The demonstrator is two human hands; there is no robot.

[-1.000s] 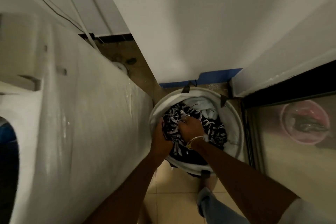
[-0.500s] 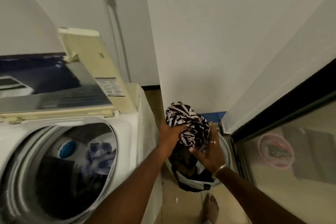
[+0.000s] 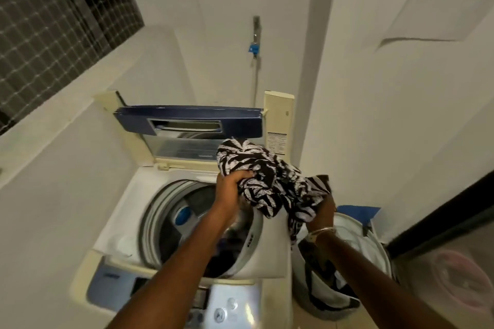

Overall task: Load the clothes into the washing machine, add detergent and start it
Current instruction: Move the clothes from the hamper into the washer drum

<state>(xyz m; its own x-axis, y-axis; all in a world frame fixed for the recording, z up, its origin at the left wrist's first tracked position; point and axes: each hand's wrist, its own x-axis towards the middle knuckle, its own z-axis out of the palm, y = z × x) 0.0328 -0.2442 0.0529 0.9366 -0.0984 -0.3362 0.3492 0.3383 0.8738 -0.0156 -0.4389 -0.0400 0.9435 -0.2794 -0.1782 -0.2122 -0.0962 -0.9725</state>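
Drum mouth (image 3: pixel 187 224): open from above; dark clothes (image 3: pixel 230 262) lie low inside.
Lid (image 3: pixel 187 121): raised upright, closes off the rear.
Left wall (image 3: pixel 53 195): near the washing machine (image 3: pixel 270 248) side.
Laundry basket (image 3: pixel 374 243): just beside its right flank.
Patterned garment (image 3: pixel 267 184): bunched above the right rim.

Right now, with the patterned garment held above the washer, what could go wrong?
The garment sits mostly over the washer's right rim, not the drum; released here, its dangling end could slip down beside the basket. Swinging it across, the left hand might knock the raised lid.
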